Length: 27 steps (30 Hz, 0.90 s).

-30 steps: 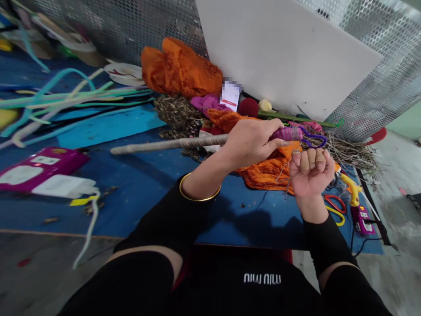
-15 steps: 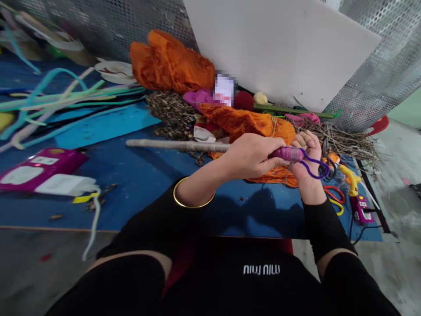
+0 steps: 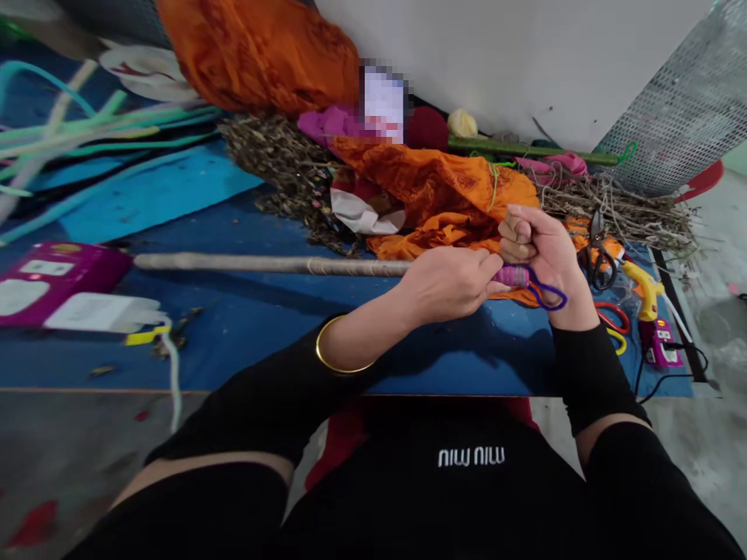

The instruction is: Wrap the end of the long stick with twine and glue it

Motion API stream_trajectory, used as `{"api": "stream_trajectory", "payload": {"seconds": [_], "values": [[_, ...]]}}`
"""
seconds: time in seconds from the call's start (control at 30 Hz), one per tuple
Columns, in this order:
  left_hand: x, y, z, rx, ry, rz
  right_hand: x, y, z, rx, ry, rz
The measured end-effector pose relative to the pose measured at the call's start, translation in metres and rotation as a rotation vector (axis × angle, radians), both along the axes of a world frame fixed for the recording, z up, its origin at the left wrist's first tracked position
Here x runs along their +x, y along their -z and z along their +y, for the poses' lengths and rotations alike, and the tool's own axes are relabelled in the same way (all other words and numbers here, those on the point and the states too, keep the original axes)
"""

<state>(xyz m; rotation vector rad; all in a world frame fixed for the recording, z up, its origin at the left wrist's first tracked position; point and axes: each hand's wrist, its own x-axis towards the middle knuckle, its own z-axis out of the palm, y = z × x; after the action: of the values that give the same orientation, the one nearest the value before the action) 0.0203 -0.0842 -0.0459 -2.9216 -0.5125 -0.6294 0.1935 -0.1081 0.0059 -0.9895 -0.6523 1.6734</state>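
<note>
My left hand is closed around a long wooden stick, near its right end. The stick lies level above the blue table, its bare end pointing left. Purple wrapping covers the right end, and a dark purple cord loop sticks out of it against my right wrist. Just beyond that end my right hand is curled with fingers and thumb pressed together. Whatever its fingers pinch, if anything, is too small to make out. Orange cloth lies crumpled behind both hands.
Black-handled scissors, red-and-yellow scissor handles, a yellow glue gun and a purple power strip are at right. Dry twigs lie behind them. Another purple power strip is at left. A white board stands behind.
The view has shifted, showing the table closer. My right fingers have curled tighter, and the fist sits above the wrapped end. My left hand still grips the stick.
</note>
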Motion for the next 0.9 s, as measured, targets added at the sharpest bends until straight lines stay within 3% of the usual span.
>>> {"api": "stream_trajectory", "payload": {"seconds": [0.2,0.43,0.63,0.9], "values": [[0.001,-0.006,0.001,-0.068,-0.034,0.106,-0.007,0.004,-0.003,0.148,0.067,-0.211],[-0.003,-0.015,0.004,-0.063,-0.179,0.147,0.006,-0.012,-0.015,0.435,0.115,-0.606],[-0.005,-0.009,0.009,0.018,-0.127,0.064,0.009,-0.014,-0.02,0.686,0.236,-1.009],[-0.006,-0.003,0.011,0.07,-0.121,0.037,0.01,-0.006,-0.018,0.782,0.377,-1.136]]}}
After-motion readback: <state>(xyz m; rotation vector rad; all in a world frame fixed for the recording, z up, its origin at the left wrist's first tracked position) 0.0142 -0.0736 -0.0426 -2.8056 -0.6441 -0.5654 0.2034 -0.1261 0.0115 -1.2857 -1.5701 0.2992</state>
